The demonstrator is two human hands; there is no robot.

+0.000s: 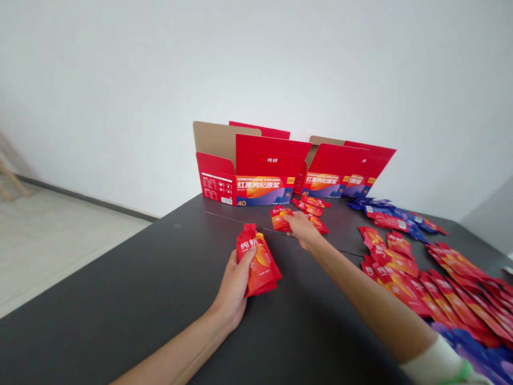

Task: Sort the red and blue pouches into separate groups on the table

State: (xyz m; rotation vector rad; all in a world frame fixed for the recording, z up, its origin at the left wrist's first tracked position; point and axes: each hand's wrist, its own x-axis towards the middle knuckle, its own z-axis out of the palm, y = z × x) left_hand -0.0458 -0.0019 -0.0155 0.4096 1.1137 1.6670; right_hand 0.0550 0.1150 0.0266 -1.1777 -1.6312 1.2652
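My left hand (236,280) is closed around a small stack of red pouches (260,262), thumb across the front one, held over the dark table (180,267). Farther off, my right hand (300,227) reaches out and grips a red pouch (280,219) by its right end. A few more red pouches (315,206) lie just behind and beside that hand, partly hidden by it. Beyond them stands an open red carton (264,187) with its flaps raised.
More open cartons (326,184) stand to the right along the white wall. Blue and red pouches (395,216) lie in a heap at the back right. Rows of red pouches (441,294) cover the right side, with purple-blue pouches (476,347) nearer me.
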